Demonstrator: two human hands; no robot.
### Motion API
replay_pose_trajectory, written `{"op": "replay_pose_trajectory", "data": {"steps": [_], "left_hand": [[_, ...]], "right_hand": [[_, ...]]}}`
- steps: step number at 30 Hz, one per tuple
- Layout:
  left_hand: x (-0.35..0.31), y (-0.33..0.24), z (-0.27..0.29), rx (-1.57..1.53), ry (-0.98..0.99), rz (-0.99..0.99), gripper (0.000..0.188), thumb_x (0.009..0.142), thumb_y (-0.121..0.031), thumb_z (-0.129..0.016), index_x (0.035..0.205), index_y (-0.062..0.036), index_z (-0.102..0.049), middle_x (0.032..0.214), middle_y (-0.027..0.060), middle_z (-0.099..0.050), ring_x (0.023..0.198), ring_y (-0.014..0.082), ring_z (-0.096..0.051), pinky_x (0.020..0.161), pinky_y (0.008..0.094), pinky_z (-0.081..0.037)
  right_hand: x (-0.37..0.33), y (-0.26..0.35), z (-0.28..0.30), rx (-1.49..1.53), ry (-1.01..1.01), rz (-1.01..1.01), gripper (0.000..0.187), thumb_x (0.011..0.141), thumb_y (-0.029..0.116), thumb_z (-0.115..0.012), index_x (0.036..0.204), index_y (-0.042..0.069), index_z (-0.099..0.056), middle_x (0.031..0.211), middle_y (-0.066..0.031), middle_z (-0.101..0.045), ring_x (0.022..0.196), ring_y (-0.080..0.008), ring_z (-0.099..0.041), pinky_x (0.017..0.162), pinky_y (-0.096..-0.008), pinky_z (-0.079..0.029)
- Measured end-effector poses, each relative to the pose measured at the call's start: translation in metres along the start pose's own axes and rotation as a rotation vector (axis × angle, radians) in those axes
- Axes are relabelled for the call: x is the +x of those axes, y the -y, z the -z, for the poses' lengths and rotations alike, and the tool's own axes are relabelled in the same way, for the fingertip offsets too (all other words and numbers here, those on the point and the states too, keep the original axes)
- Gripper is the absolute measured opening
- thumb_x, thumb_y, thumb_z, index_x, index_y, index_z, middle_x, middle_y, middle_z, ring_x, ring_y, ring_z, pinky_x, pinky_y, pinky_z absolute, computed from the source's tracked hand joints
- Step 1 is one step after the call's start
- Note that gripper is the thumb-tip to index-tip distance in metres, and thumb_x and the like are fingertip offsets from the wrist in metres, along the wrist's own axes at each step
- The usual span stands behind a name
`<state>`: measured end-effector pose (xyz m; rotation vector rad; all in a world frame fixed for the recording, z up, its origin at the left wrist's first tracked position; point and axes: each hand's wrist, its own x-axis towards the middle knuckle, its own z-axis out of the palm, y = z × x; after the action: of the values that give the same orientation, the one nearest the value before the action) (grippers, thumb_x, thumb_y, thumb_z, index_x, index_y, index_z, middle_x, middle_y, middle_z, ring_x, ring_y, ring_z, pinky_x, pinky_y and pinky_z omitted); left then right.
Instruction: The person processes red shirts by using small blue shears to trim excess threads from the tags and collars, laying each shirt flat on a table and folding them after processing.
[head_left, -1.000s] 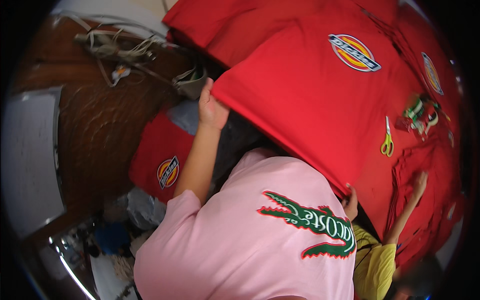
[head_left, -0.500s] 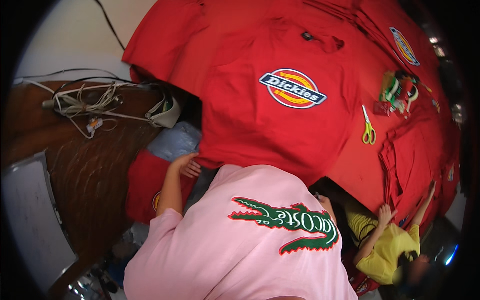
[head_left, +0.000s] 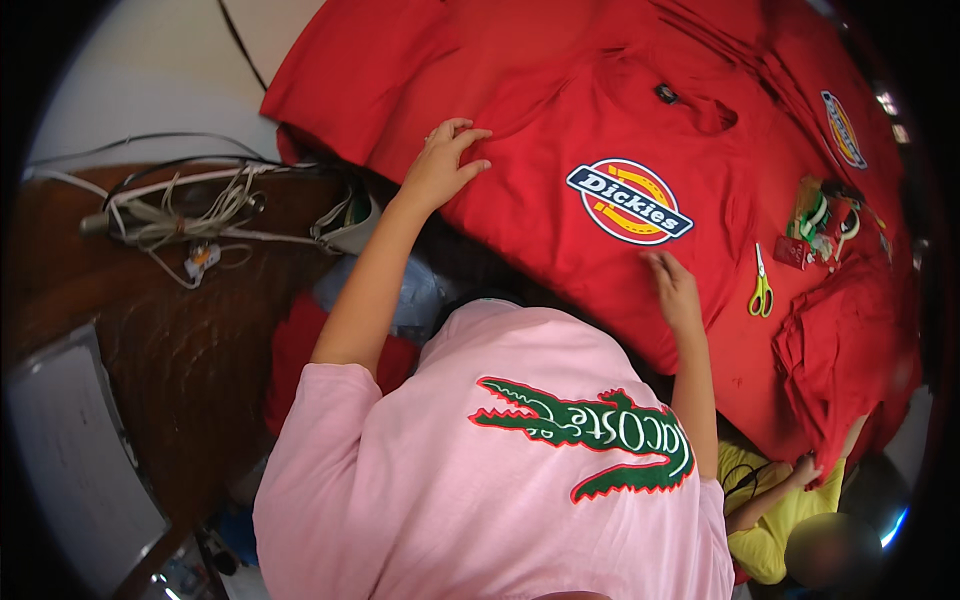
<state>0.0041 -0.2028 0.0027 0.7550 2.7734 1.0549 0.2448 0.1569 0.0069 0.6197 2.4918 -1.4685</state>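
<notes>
My left hand [head_left: 448, 165] is open, fingers spread and slightly bent, over the left side of a red T-shirt [head_left: 530, 215]; contact cannot be confirmed. My right hand [head_left: 677, 292] is also open, fingers loosely extended, just below the shirt's oval printed emblem [head_left: 630, 201]. Neither grips anything visible. The shirt lies front up on the red surface [head_left: 735, 375], collar [head_left: 727, 115] away from me, hem nearest. Shallow creases noted across the body. In my judgement, smoothing is best done with flat palms, stroking from the emblem outward with even pressure, then squaring the hem without stretching the cloth. Yellow-handled scissors [head_left: 761, 295] lie just right of the shirt; sweeping strokes should avoid them. Farther right: a bunched red garment [head_left: 840, 325] and a co-worker's yellow sleeve [head_left: 752, 518].
</notes>
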Motion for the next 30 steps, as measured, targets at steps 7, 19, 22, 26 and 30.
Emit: {"op": "replay_pose_trajectory", "data": {"steps": [7, 19, 22, 26, 30], "left_hand": [[0.049, 0.083, 0.026, -0.114, 0.233, 0.046, 0.035, 0.082, -0.027, -0.085, 0.098, 0.0005, -0.069, 0.097, 0.0135, -0.063, 0.090, 0.0299, -0.063, 0.081, 0.0390, -0.050], [0.103, 0.033, -0.022, -0.135, 0.425, 0.153, 0.039, 0.079, -0.028, -0.089, 0.090, 0.0033, -0.069, 0.075, 0.0065, -0.058, 0.072, 0.0160, -0.057, 0.069, 0.0303, -0.046], [0.115, 0.018, -0.020, -0.070, 0.553, 0.234, 0.033, 0.082, -0.022, -0.087, 0.094, 0.0011, -0.066, 0.074, 0.0010, -0.057, 0.072, 0.0103, -0.053, 0.067, 0.0271, -0.044], [0.116, 0.044, -0.016, -0.291, 0.734, 0.226, 0.017, 0.090, -0.012, -0.079, 0.097, -0.0054, -0.066, 0.085, -0.0062, -0.062, 0.078, 0.0031, -0.052, 0.070, 0.0226, -0.043], [0.113, 0.071, -0.010, -0.550, 0.749, 0.296, 0.011, 0.092, -0.010, -0.077, 0.098, -0.0070, -0.068, 0.086, -0.0075, -0.064, 0.079, 0.0025, -0.055, 0.075, 0.0201, -0.045]], "right_hand": [[-0.007, -0.014, 0.005, 0.001, -0.088, -0.098, 0.029, 0.109, 0.023, -0.051, 0.117, 0.001, -0.068, 0.077, -0.0099, -0.064, 0.071, -0.0197, -0.064, 0.070, -0.0347, -0.050], [0.017, -0.099, 0.100, 0.118, -0.622, -0.148, 0.034, 0.095, 0.026, -0.075, 0.114, -0.002, -0.071, 0.088, -0.0038, -0.064, 0.083, -0.0135, -0.059, 0.078, -0.0294, -0.048], [0.033, -0.086, 0.095, -0.072, -0.412, -0.150, 0.047, 0.083, 0.024, -0.087, 0.118, -0.002, -0.071, 0.106, -0.0094, -0.070, 0.094, -0.0157, -0.063, 0.086, -0.0302, -0.050], [0.030, -0.077, 0.089, 0.322, -0.172, -0.137, 0.048, 0.077, 0.023, -0.089, 0.117, 0.002, -0.073, 0.107, -0.0114, -0.072, 0.100, -0.0222, -0.068, 0.091, -0.0315, -0.051], [0.010, -0.039, 0.133, -0.531, 0.109, -0.354, 0.039, 0.073, 0.026, -0.090, 0.103, 0.005, -0.076, 0.094, -0.0092, -0.072, 0.092, -0.0226, -0.069, 0.083, -0.0343, -0.052]]}}
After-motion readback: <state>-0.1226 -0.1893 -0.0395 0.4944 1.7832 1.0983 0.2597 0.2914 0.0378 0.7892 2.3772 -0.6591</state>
